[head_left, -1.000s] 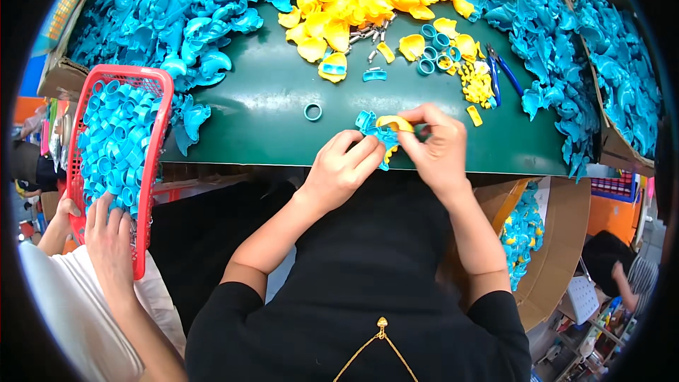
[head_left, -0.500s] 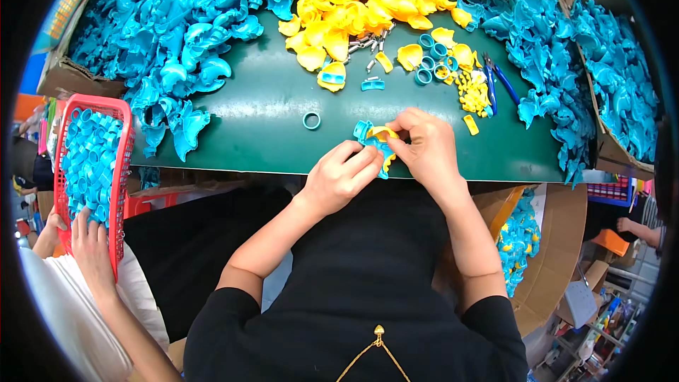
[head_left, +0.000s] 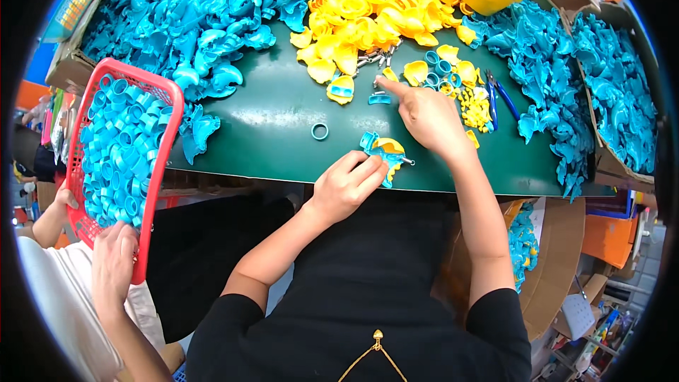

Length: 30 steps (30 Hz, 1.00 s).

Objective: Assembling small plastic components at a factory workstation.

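Note:
My left hand (head_left: 348,187) is closed around a blue plastic part with a yellow piece (head_left: 390,146) set in it, just over the table's near edge. A small metal pin (head_left: 408,161) sticks out from the right side of this part. My right hand (head_left: 424,114) reaches farther over the table, index finger stretched out and the other fingers curled. Its fingertip is at a small metal pin (head_left: 378,82), beside a curved blue piece (head_left: 380,100). A loose blue ring (head_left: 320,131) lies left of the held part.
Blue shells (head_left: 191,21) heap at the left, yellow shells (head_left: 375,3) at the back. Blue-handled pliers (head_left: 501,102) lie right of small yellow pieces (head_left: 475,107). At the left, another person's hands hold a red basket (head_left: 168,163) of blue rings. Cardboard boxes (head_left: 615,159) stand at right.
My right hand has left the held part and moved forward to the loose metal pins. A pin now shows at the part's side. The red basket has shifted right, toward the table.

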Motion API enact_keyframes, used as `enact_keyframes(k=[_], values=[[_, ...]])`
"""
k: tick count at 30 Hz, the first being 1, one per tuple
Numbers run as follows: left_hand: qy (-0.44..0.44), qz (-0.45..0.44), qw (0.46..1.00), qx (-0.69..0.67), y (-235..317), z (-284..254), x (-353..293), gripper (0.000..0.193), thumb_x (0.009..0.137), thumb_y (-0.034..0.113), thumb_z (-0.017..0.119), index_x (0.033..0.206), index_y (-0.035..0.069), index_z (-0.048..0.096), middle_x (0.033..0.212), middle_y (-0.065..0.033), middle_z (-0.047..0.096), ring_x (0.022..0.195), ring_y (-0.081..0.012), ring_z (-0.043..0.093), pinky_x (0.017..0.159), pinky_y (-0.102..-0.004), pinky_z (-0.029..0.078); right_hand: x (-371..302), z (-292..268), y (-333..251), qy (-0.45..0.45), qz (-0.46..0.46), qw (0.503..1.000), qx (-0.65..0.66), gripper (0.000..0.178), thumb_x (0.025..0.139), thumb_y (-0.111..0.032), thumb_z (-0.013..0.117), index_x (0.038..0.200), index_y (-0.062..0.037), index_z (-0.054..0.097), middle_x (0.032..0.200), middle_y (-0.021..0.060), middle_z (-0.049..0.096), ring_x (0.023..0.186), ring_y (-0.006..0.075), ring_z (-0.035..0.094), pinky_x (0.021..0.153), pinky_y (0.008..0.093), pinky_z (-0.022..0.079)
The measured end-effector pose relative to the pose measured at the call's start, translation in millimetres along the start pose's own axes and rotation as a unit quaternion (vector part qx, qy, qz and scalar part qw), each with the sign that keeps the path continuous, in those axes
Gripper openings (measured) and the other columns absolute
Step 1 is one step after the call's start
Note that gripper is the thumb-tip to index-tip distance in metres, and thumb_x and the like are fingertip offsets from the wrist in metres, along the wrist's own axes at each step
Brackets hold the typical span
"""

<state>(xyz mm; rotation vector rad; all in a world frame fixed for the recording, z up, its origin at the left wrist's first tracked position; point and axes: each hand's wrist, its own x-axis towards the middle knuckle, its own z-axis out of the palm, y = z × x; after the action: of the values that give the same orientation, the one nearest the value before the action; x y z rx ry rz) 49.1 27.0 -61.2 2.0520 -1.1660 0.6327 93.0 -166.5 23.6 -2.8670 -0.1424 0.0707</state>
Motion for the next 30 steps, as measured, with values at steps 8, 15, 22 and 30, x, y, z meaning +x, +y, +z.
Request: enact_keyframes(k=[8, 15, 22, 30], values=[[0.002, -0.008, 1.0, -0.002, 1, -1, 0, 0.031, 0.069, 0.003, 0.071, 0.1, 0.003, 0.071, 0.099, -0.0048, 0.067, 0.08, -0.0211, 0.062, 0.068, -0.0301, 0.055, -60, 0, 5, -0.004, -0.02, 0.951, 0.308, 0.026, 0.092, -0.012, 0.069, 0.117, -0.005, 0.072, 0.088, 0.0087, 0.068, 0.071, 0.0143, 0.061, 0.061, 0.0268, 0.047], [-0.005, -0.011, 1.0, 0.0, 6, -7, 4, 0.031, 0.067, 0.001, 0.071, 0.099, 0.003, 0.071, 0.098, -0.0046, 0.067, 0.08, -0.0215, 0.062, 0.068, -0.0306, 0.055, -72, 17, 5, 0.01, -0.015, 0.948, 0.317, 0.028, 0.091, -0.007, 0.071, 0.118, -0.0049, 0.072, 0.091, 0.0072, 0.069, 0.076, 0.01, 0.062, 0.063, 0.0239, 0.049], [0.108, -0.048, 0.983, -0.137, 8, -12, 1, 0.06, 0.073, 0.027, 0.085, 0.123, 0.007, 0.059, 0.113, -0.0097, 0.061, 0.079, -0.0213, 0.062, 0.068, -0.0315, 0.056, -69, 30, -6, 0.058, 0.011, 0.907, 0.418, 0.028, 0.091, -0.008, 0.07, 0.118, -0.0032, 0.071, 0.09, 0.0092, 0.068, 0.073, 0.0124, 0.064, 0.066, 0.0251, 0.051], [0.205, -0.29, 0.883, -0.306, -59, -88, 44, 0.063, 0.108, 0.037, 0.042, 0.158, 0.005, 0.022, 0.097, -0.0075, 0.063, 0.066, -0.0064, 0.048, 0.062, -0.0208, 0.042, -60, 29, 7, 0.062, 0.041, 0.894, 0.442, 0.024, 0.094, -0.01, 0.069, 0.117, -0.0029, 0.072, 0.096, 0.0023, 0.068, 0.081, 0.0055, 0.061, 0.071, 0.0203, 0.05]])
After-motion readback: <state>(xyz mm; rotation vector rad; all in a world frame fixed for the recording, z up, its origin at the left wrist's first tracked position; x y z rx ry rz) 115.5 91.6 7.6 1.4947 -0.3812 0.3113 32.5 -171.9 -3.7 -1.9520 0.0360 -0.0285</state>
